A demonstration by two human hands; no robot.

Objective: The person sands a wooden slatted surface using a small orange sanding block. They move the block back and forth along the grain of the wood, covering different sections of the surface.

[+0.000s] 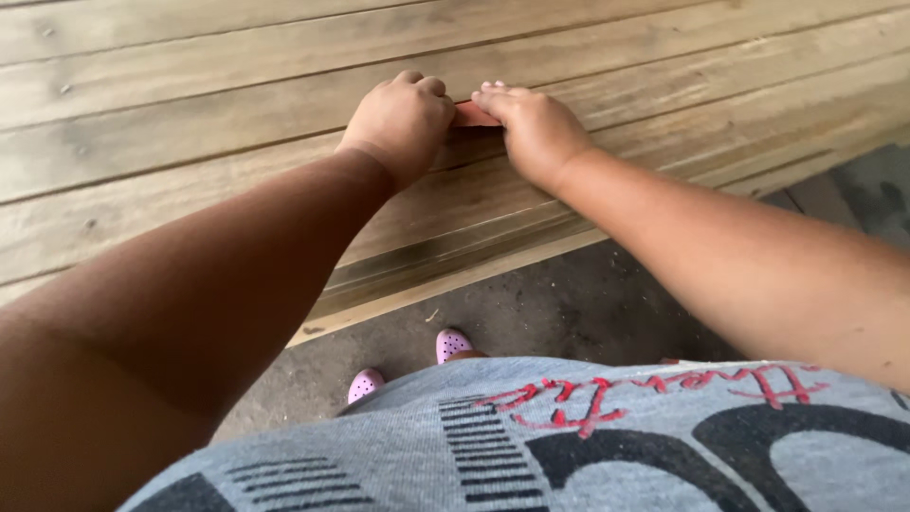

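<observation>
Weathered plank deck (pixel 190 104), left hand (pixel 400 121) clenched, right hand (pixel 533 128) fingers pressing pink scrap (pixel 471 117) (concrete floor (pixel 569 303) below)

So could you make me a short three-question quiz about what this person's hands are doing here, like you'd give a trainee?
1. True or false: both hands rest on a glass tabletop.
2. What colour is the small flat piece between the hands: A) blue, B) reddish-pink, C) green?
3. Which hand is curled into a loose fist?

Key
1. False: the left hand and right hand rest on weathered wooden planks.
2. B, reddish-pink; what it is cannot be told.
3. The left hand; the right hand lies flatter, fingertips on the piece.
</observation>
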